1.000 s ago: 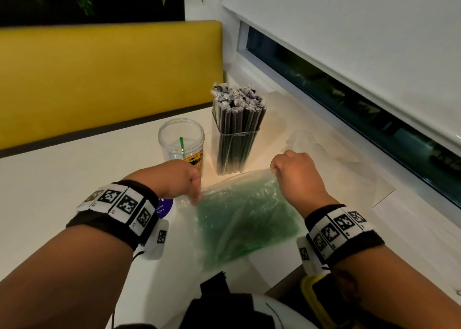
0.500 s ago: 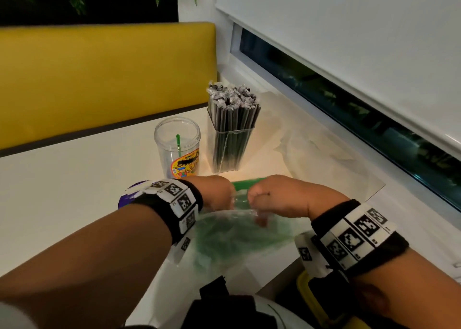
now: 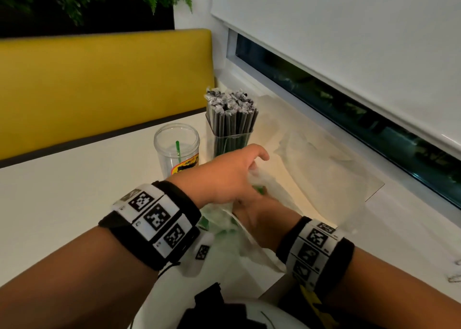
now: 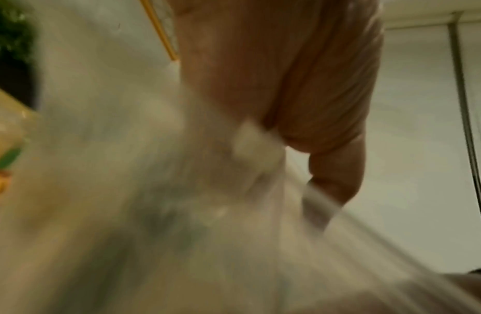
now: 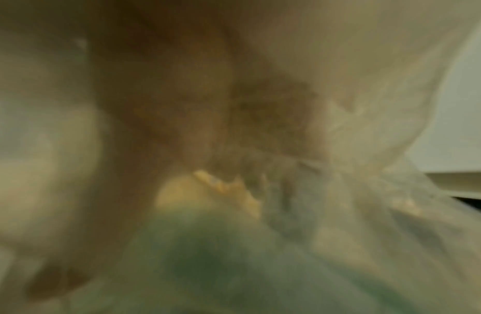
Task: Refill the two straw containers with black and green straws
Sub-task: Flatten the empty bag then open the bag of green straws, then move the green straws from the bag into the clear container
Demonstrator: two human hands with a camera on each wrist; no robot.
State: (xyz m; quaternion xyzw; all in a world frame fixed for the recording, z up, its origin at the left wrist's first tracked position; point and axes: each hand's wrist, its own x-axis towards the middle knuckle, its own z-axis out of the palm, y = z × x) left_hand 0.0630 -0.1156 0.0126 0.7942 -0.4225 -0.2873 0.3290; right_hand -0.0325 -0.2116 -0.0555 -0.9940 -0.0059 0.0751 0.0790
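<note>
A clear bag [image 3: 222, 231] of green straws [image 3: 260, 191] lies at the table's near edge. My left hand [image 3: 252, 169] reaches across above it and pinches the bag's plastic [image 4: 153, 191] between curled fingers [image 4: 314, 95] and thumb. My right hand [image 3: 249, 212] sits underneath at the bag's mouth, mostly covered by the left hand. The right wrist view is blurred, showing that hand [image 5: 206, 106] behind plastic with green straws [image 5: 206, 265] below; its grip is unclear. Behind stand a round clear cup [image 3: 163, 154] with one green straw and a square container [image 3: 219, 141] packed with black straws [image 3: 230, 114].
An empty clear plastic bag [image 3: 324, 176] lies flat on the table to the right, near the window sill [image 3: 399, 216]. A yellow bench back [image 3: 99, 86] runs behind the table. Something dark and white lies in my lap below the table edge.
The left hand has lifted and reached to the right over the bag. The right hand has dropped under it at the bag's mouth. The bag is bunched up, with far less green showing.
</note>
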